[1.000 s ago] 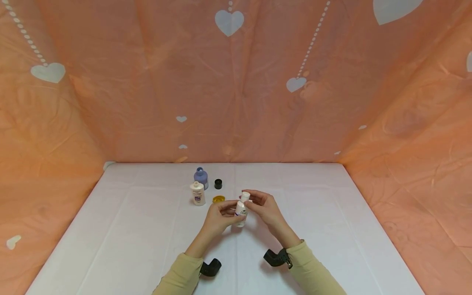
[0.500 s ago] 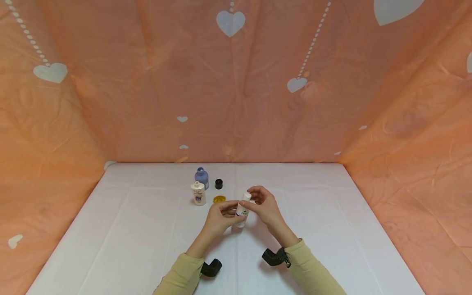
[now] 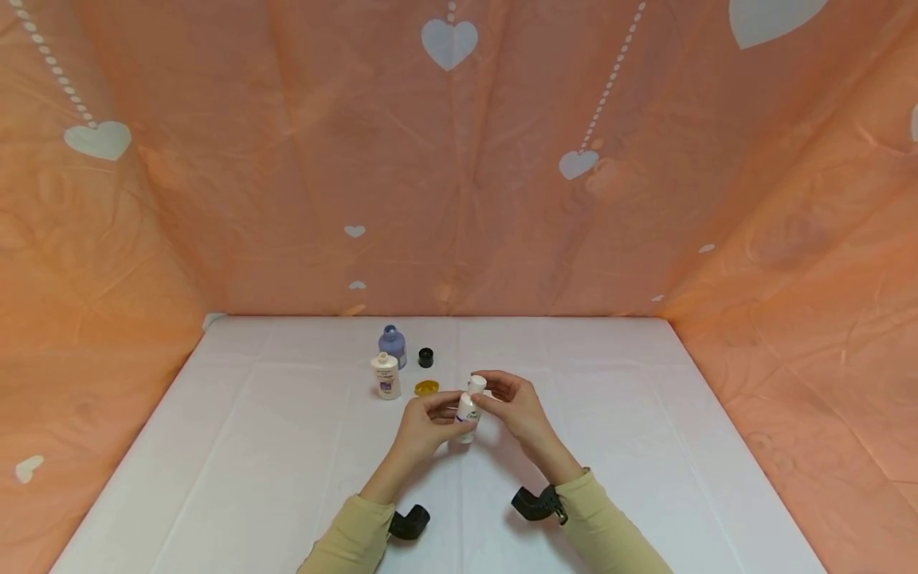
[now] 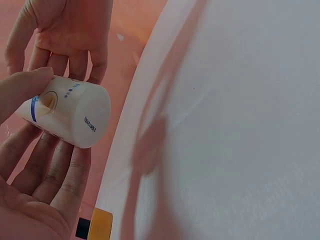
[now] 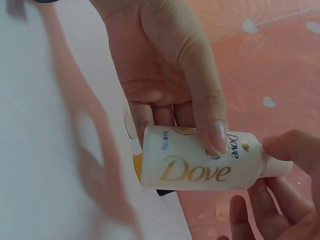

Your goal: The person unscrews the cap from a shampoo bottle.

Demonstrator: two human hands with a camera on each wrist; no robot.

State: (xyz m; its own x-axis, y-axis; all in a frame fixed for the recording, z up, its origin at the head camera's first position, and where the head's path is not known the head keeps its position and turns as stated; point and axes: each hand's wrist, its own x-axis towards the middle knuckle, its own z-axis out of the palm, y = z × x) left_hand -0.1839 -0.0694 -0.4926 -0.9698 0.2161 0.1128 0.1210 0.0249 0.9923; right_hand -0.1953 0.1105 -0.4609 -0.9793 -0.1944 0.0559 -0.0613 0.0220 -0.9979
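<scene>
My left hand (image 3: 423, 424) grips a small white Dove bottle (image 3: 468, 413) by its body, thumb across the front and fingers behind. The bottle is held nearly upright, leaning slightly right at the top. On its neck sits a white cap (image 3: 477, 384), which my right hand (image 3: 522, 408) pinches between thumb and fingers. The right wrist view shows the bottle's gold lettering (image 5: 195, 171) and, at the neck end, the cap (image 5: 277, 168). In the left wrist view the printed base of the bottle (image 4: 92, 117) faces the camera.
Beyond the left hand stand a white bottle (image 3: 386, 379) with a bare neck and a purple bottle (image 3: 392, 346) behind it. A black cap (image 3: 426, 358) and a yellow cap (image 3: 426, 387) lie to their right. An orange heart-patterned sheet (image 3: 459, 199) surrounds the white table (image 3: 617, 399).
The right hand's fingers turned at the cap, its thumb lying over the bottle's shoulder half a second ago, then came back to the cap. The left hand keeps its grip.
</scene>
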